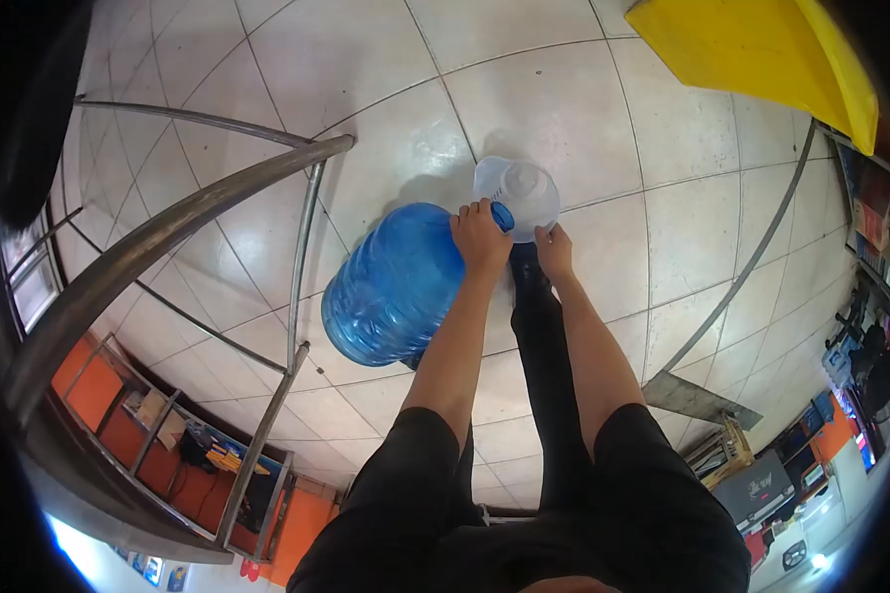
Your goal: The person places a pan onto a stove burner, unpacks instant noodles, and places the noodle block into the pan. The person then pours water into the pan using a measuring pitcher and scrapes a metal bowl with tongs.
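A large blue water jug (391, 287) leans over on its side, its mouth toward a translucent plastic container (539, 203). My left hand (480, 240) is closed around the jug's neck, just behind the opening. The container stands on the floor beneath or beside the mouth; whether the two touch I cannot tell. Small dark markings show on it, and a round clear shape is visible inside. My right hand (555, 253) pinches its near rim. Whether water is flowing cannot be made out.
Pale floor tiles (544, 109) surround the jug. A metal frame (307, 257) rises at the left, near a shelf (193, 465) with assorted items. A yellow panel (752, 44) stands at upper right, with a thin metal strip (761, 247) below it.
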`<state>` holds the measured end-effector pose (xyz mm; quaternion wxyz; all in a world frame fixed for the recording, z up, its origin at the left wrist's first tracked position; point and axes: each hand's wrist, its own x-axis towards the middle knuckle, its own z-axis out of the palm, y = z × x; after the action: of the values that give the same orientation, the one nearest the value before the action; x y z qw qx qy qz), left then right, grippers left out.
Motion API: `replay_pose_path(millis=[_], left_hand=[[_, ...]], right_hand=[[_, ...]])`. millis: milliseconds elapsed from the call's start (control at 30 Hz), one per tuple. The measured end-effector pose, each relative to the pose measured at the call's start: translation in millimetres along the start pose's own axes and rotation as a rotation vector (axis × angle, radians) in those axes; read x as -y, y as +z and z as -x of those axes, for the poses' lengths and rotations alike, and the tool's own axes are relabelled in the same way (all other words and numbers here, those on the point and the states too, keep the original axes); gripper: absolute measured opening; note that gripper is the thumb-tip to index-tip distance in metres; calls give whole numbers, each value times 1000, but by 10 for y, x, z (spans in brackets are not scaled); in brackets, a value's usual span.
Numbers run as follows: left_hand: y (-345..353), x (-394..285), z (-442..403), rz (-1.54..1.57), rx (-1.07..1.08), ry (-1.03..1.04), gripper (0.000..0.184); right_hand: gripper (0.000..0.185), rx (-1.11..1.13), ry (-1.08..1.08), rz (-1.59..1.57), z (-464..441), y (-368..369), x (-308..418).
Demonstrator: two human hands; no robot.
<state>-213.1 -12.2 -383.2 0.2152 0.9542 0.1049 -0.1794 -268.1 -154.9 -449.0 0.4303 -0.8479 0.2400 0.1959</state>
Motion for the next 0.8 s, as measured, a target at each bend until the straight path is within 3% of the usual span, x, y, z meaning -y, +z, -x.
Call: replay_pose_path(millis=[200,400,700,800], left_hand=[[209,-60,-158,-74,79,1,47],[400,-160,-176,-99,106,4,50],[499,-206,-286,-150,143,-2,51],[498,-200,-305,-151,153,-12,51]], right_hand=[[34,109,167,-99,-236,-16,-160],[36,71,19,-39,-357,-23,-51],[52,74,47,52,-435,172,-406],[48,48,32,41,-420,189,-369]])
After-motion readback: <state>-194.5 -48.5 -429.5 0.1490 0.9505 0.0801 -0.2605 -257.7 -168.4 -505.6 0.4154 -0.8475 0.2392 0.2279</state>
